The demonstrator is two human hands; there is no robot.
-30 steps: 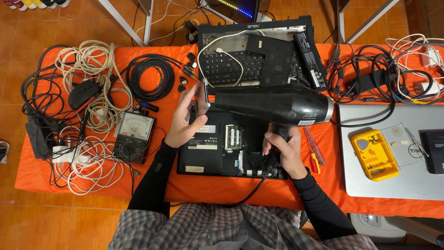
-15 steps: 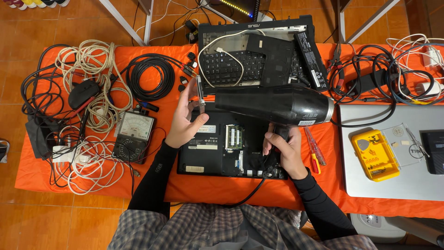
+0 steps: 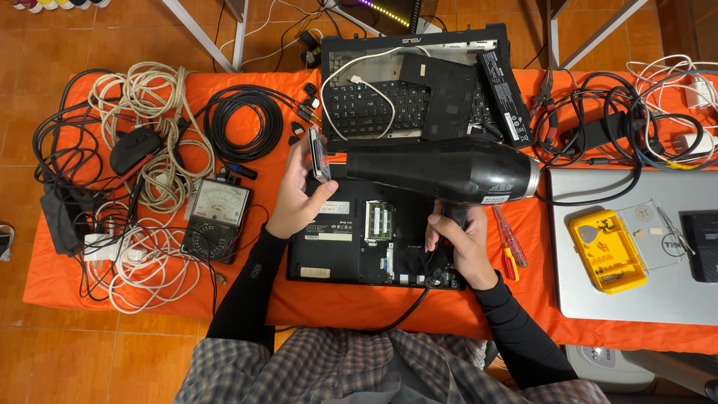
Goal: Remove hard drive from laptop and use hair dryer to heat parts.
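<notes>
Black hair dryer (image 3: 449,170), middle of table, nozzle aimed at nine o'clock toward small flat part (image 3: 320,155). Right hand (image 3: 456,239) wrapped round handle; left hand (image 3: 298,196) pinching part upright. Open laptop base (image 3: 351,239) below; meter (image 3: 215,217) at nine o'clock.

The scene is viewed from a single head-worn camera, aimed steeply down at the orange-covered table (image 3: 112,299) from close above.

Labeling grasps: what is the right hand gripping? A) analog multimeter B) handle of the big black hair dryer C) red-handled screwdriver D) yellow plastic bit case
B: the right hand wraps the handle of the big black hair dryer, held over the opened black laptop base; the left hand holds a small flat grey part.
</notes>
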